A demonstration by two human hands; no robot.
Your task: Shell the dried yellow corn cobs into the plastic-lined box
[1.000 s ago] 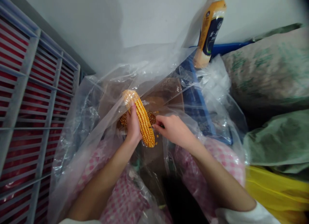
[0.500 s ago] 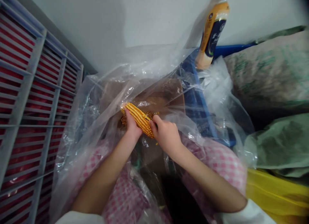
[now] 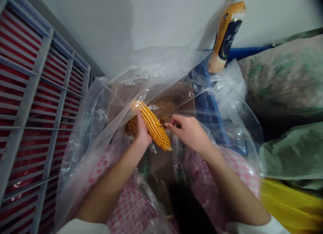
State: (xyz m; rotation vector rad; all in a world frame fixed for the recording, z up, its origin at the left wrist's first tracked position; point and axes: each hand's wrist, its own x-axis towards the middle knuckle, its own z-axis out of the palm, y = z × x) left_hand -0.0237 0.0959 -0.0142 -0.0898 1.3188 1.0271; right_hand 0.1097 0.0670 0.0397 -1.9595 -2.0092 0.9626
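My left hand is wrapped round a dried yellow corn cob, which slants from upper left to lower right over a clear plastic bag. My right hand is pinched, with its fingertips at the cob's right side; a thin dark thing shows between the fingers, too small to name. A heap of loose kernels lies in the bag behind the cob.
A grey-framed red grille runs along the left. An orange bottle stands on a blue crate at the back. Woven sacks and a yellow bag lie at the right. Pink checked cloth covers my lap.
My right hand has come off the cob's lower end and now pinches at its side. The cob has tilted so more of its length shows.
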